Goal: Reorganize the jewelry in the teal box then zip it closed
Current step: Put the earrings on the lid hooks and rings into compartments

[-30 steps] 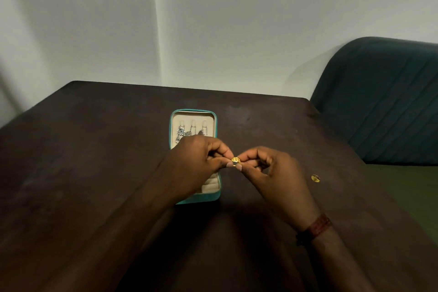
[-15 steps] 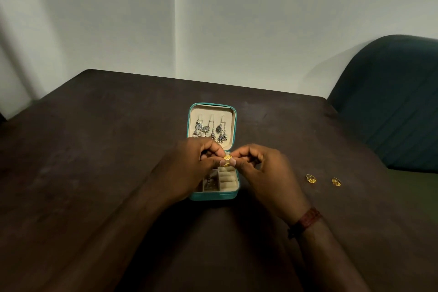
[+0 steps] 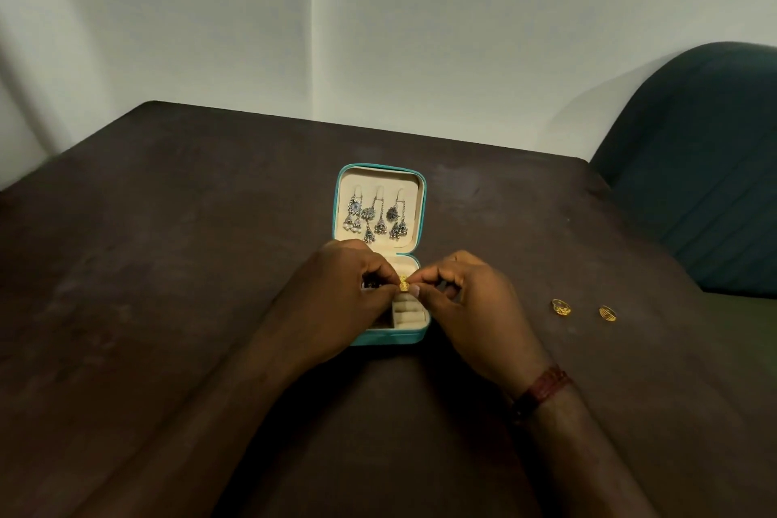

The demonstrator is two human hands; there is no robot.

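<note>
The teal box (image 3: 387,337) is lying open on the table (image 3: 168,265), and silver earrings (image 3: 378,219) are hanging in a row inside its open lid. Directly over the box's cream tray, the left hand (image 3: 336,299) and the right hand (image 3: 471,307) are meeting, their fingers (image 3: 437,278) curling in narrowly and pinching one small gold ring (image 3: 404,285) between them. A second gold ring (image 3: 561,307) and a third gold ring (image 3: 607,313) are lying on the table well to the right of the box. A red wristband (image 3: 542,387) is circling the right wrist.

A dark wooden table (image 3: 168,265) bears the open teal box (image 3: 380,172) and two gold rings (image 3: 561,306) well right.
</note>
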